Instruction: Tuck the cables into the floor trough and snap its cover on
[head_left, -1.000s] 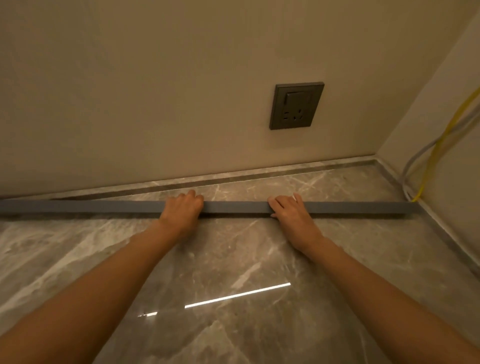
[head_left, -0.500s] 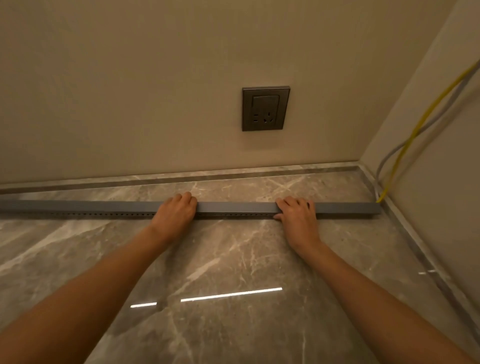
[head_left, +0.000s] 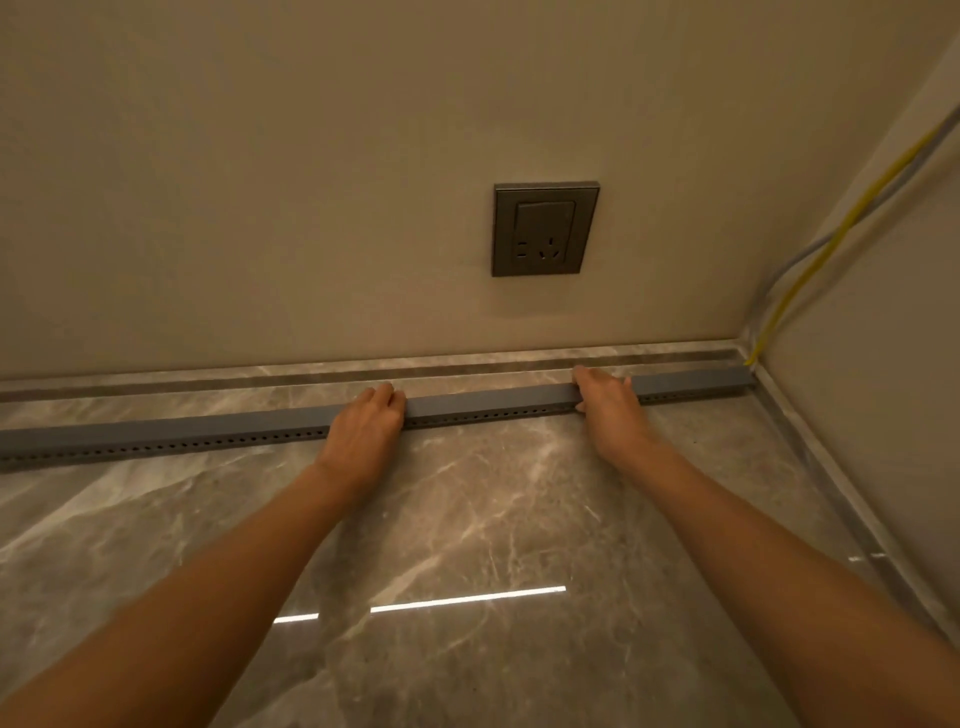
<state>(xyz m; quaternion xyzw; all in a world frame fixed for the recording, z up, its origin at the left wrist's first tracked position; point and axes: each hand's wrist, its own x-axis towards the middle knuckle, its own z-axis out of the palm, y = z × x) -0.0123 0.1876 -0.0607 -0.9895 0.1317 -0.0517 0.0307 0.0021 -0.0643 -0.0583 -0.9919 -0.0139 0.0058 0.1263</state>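
Long grey plastic floor trough with its flat cover on top (head_left: 488, 402) lies on the glossy grey-brown marble floor (head_left: 493, 519), below the dark grey square wall socket (head_left: 544, 228) and a little out from the beige wall (head_left: 260, 182). It runs from the frame edge far left of the socket to the room corner right of the socket. A row of small holes shows along its near side. Left hand (head_left: 363, 431) sits below and left of the socket, palm down, fingers together and nearly straight, laid across the trough top, heel on the floor side, not curled round anything. Right hand (head_left: 608, 410) sits below and slightly right of the socket, palm down, fingers together across the top to the far edge, thumb against the near side, flat and pressing rather than wrapped. Both forearms are stretched forward and converge slightly, with the wrists low near the floor. The hands are well apart, with bare trough between them directly under the socket. A thin yellow cable (head_left: 810, 270) and a pale grey cable (head_left: 786, 270) run down the side wall right of the socket, reaching the trough's right end at the corner.
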